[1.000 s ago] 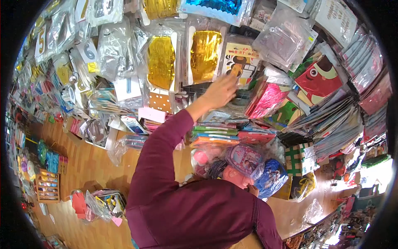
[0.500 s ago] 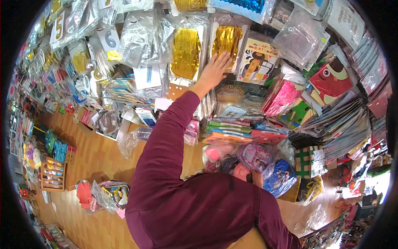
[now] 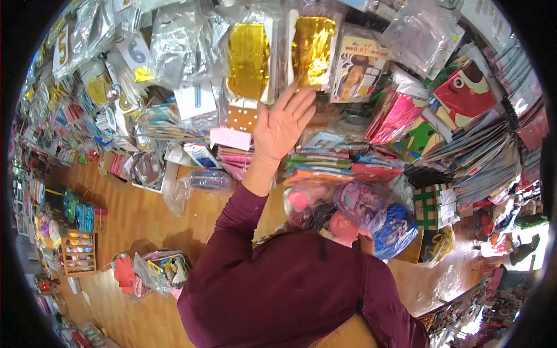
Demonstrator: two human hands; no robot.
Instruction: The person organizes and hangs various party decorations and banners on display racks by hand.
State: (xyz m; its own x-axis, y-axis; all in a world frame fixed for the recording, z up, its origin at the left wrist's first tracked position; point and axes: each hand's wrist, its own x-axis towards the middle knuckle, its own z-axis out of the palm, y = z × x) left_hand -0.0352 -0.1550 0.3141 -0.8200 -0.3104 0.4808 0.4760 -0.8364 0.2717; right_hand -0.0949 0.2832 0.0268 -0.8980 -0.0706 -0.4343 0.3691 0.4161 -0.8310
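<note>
My left hand (image 3: 280, 129) reaches up toward the hanging wares with its palm turned up and the fingers stretched apart, nothing in it. Its fingertips overlap the lower edge of a packet of gold foil fringe (image 3: 313, 51). A second gold foil packet (image 3: 248, 61) hangs to the left, and a birthday banner pack (image 3: 357, 71) to the right. Under the hand are a brown polka-dot pack (image 3: 242, 118) and a pink packet (image 3: 230, 138). Only a sliver of my right hand (image 3: 366, 242) shows, beside a blue plastic-wrapped bag (image 3: 394, 231); its fingers are hidden.
Stacked flat packs (image 3: 322, 161) sit below the hanging rows. A pink backpack (image 3: 361, 203) in plastic is by the blue bag. On the wooden floor (image 3: 130, 217), wrapped goods (image 3: 154, 272) lie at left, near a wooden rack (image 3: 79, 252). Pink packets (image 3: 396, 119) hang at right.
My left hand has come down and left, off the right gold foil packet, and turned from palm down to palm up. The gold foil packets now hang slightly differently.
</note>
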